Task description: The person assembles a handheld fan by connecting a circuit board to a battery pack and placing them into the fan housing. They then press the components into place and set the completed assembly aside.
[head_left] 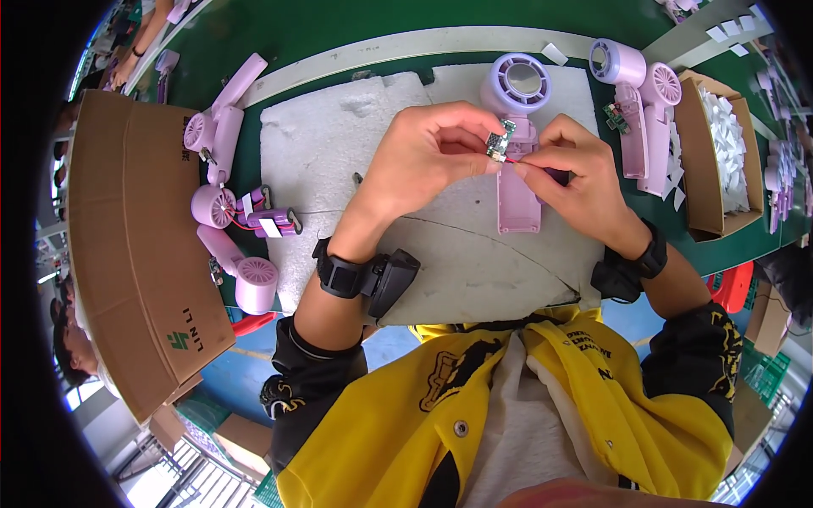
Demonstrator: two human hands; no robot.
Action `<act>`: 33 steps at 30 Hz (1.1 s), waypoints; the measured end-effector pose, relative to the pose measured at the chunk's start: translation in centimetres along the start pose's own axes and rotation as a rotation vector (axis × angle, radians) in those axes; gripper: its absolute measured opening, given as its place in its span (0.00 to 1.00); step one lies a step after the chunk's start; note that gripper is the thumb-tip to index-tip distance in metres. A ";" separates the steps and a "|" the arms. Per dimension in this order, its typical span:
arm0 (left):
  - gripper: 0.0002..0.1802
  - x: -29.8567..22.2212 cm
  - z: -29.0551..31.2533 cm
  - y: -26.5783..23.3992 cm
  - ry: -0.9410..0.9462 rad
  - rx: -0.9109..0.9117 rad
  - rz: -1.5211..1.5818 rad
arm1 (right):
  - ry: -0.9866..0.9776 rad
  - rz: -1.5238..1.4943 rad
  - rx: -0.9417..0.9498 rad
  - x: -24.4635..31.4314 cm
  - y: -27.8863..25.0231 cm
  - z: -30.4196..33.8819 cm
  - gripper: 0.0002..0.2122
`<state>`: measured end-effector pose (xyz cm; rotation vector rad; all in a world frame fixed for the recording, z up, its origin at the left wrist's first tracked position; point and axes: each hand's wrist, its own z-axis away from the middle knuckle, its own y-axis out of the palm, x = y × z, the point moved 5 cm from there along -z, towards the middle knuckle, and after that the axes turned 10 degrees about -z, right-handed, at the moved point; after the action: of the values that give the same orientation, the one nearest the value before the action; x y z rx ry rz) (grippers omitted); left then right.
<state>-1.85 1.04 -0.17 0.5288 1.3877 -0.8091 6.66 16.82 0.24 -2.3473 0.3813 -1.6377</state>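
Note:
My left hand (pixel 411 161) pinches a small green circuit board (pixel 501 141) between thumb and fingers. From the board's lower edge runs a thin red wire (pixel 511 161), and my right hand (pixel 584 173) closes thumb and fingertips on it. Part of a dark purple piece shows under my right fingers, too hidden to name. Below both hands lies an opened pink handheld fan (pixel 518 207), its round lilac head (pixel 517 83) pointing away from me and its hollow handle toward me.
White foam sheets (pixel 305 127) cover the work surface. Pink fan parts (pixel 227 140) and purple battery cells (pixel 275 222) lie at left beside a large cardboard box (pixel 144 245). At right are more fan parts (pixel 656 127) and a carton (pixel 703 190) of white pieces.

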 end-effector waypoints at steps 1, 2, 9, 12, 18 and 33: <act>0.14 0.1 0.0 0.0 0.003 0.001 0.022 | -0.003 0.001 0.001 0.0 0.0 0.0 0.06; 0.14 0.1 0.0 0.0 0.003 -0.001 0.023 | -0.006 0.002 0.003 0.1 0.0 0.0 0.06; 0.15 -0.2 0.3 0.4 -0.024 0.091 -0.001 | -0.011 0.006 0.071 0.3 -0.3 0.2 0.07; 0.15 0.0 0.3 0.5 -0.009 0.085 0.001 | -0.004 -0.009 0.082 0.1 -0.2 0.2 0.07; 0.15 -0.1 0.2 0.7 0.010 0.045 -0.001 | -0.037 0.013 0.064 0.2 -0.1 0.4 0.06; 0.18 -0.6 0.2 0.9 0.192 -0.059 -0.164 | -0.101 0.064 0.102 0.3 -0.1 0.2 0.06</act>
<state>-1.08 1.56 0.28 0.4598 1.6432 -0.8633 6.98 16.78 0.45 -2.3071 0.3403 -1.4676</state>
